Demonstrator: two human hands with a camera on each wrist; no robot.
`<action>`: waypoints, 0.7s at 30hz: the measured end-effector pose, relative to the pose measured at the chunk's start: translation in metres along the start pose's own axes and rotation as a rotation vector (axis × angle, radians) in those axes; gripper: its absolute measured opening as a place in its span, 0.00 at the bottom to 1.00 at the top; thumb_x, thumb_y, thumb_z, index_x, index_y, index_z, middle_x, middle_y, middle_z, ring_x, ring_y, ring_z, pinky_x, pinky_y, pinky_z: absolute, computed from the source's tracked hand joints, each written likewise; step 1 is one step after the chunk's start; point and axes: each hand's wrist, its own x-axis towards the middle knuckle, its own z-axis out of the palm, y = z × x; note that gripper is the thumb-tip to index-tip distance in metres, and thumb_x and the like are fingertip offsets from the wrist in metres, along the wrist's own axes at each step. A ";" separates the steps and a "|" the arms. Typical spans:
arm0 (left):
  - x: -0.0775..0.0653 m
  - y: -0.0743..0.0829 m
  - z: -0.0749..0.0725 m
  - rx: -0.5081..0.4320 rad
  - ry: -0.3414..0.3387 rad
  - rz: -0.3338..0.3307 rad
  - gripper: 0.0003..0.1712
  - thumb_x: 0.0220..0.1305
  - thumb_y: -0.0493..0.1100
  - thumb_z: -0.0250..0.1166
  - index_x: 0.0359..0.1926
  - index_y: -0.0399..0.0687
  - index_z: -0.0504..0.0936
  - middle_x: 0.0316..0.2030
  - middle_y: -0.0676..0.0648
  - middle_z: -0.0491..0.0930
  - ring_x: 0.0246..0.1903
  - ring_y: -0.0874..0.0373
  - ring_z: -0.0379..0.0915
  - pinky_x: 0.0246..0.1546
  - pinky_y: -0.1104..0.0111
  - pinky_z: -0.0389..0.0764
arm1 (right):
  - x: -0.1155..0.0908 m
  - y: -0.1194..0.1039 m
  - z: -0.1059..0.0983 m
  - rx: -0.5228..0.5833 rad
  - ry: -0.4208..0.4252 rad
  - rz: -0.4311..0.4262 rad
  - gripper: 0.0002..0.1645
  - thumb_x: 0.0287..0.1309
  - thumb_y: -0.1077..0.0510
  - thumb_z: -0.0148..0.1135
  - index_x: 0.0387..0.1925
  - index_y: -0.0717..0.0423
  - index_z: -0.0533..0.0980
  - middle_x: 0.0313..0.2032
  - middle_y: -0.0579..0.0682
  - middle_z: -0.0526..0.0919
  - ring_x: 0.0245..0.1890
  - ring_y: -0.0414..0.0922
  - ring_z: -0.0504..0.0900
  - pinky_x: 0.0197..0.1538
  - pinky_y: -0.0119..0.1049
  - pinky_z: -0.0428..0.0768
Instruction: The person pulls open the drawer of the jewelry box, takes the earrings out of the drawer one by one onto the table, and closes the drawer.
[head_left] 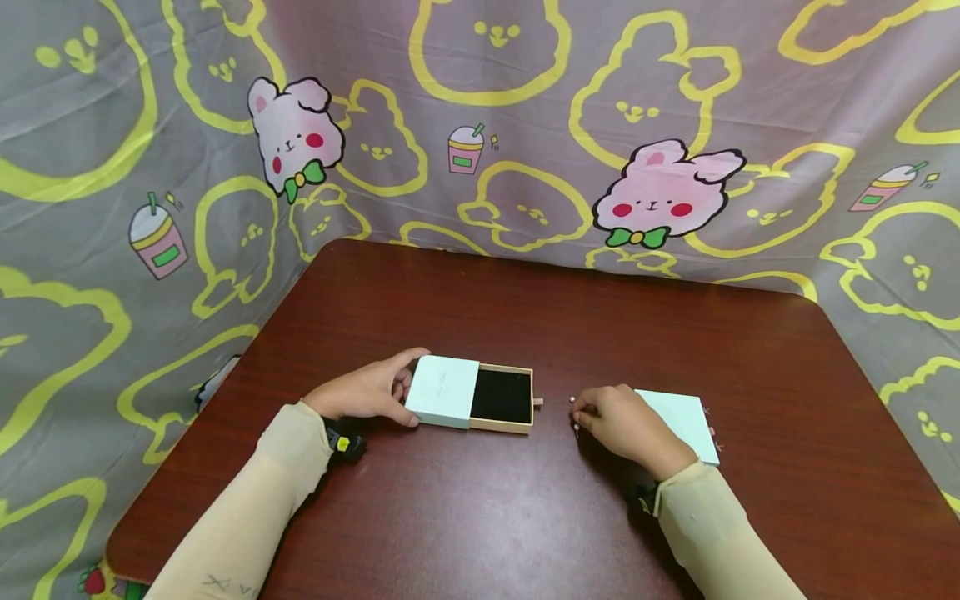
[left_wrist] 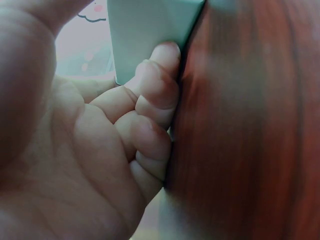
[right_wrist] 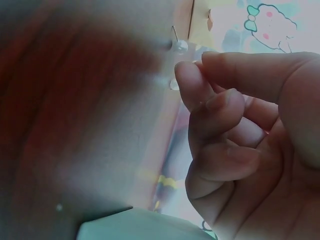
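My left hand (head_left: 369, 389) grips the closed end of a pale mint sliding jewelry box (head_left: 444, 387), thumb at the near side and index finger at the far side. Its drawer (head_left: 504, 427) is pulled partway out to the right, showing a black pad (head_left: 502, 396). In the left wrist view, the other fingers (left_wrist: 155, 82) curl against the box's end. Thumb and index fingertip of my right hand (head_left: 626, 421) come together low over the table, beside two small earrings with clear or pearly beads, one earring (right_wrist: 180, 46) showing a thin wire. Whether the fingertips pinch one is hidden.
A second mint box (head_left: 678, 421) lies partly under my right forearm, with a pink pull tab and small wire-like pieces by its right edge. The brown table (head_left: 480, 517) is bounded at the back and sides by a cartoon-print curtain (head_left: 525, 125).
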 end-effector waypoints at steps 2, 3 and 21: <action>0.000 0.000 0.000 -0.002 0.000 0.000 0.59 0.43 0.45 0.81 0.72 0.53 0.53 0.31 0.45 0.77 0.28 0.55 0.70 0.28 0.64 0.71 | 0.000 0.000 0.000 0.003 -0.002 0.006 0.03 0.59 0.60 0.66 0.30 0.49 0.83 0.26 0.38 0.81 0.27 0.37 0.77 0.36 0.42 0.76; 0.000 0.000 0.000 -0.005 0.000 0.001 0.59 0.43 0.44 0.81 0.72 0.53 0.53 0.31 0.45 0.77 0.28 0.55 0.70 0.28 0.64 0.71 | 0.001 0.000 0.000 0.004 -0.003 0.009 0.03 0.59 0.60 0.66 0.30 0.49 0.82 0.26 0.38 0.81 0.27 0.37 0.77 0.36 0.42 0.76; 0.001 0.001 -0.001 0.043 -0.001 0.004 0.58 0.44 0.45 0.81 0.71 0.53 0.54 0.29 0.45 0.76 0.27 0.55 0.70 0.28 0.64 0.71 | 0.008 -0.003 0.000 0.172 0.000 0.053 0.04 0.61 0.57 0.65 0.38 0.48 0.82 0.28 0.36 0.81 0.30 0.35 0.78 0.37 0.40 0.76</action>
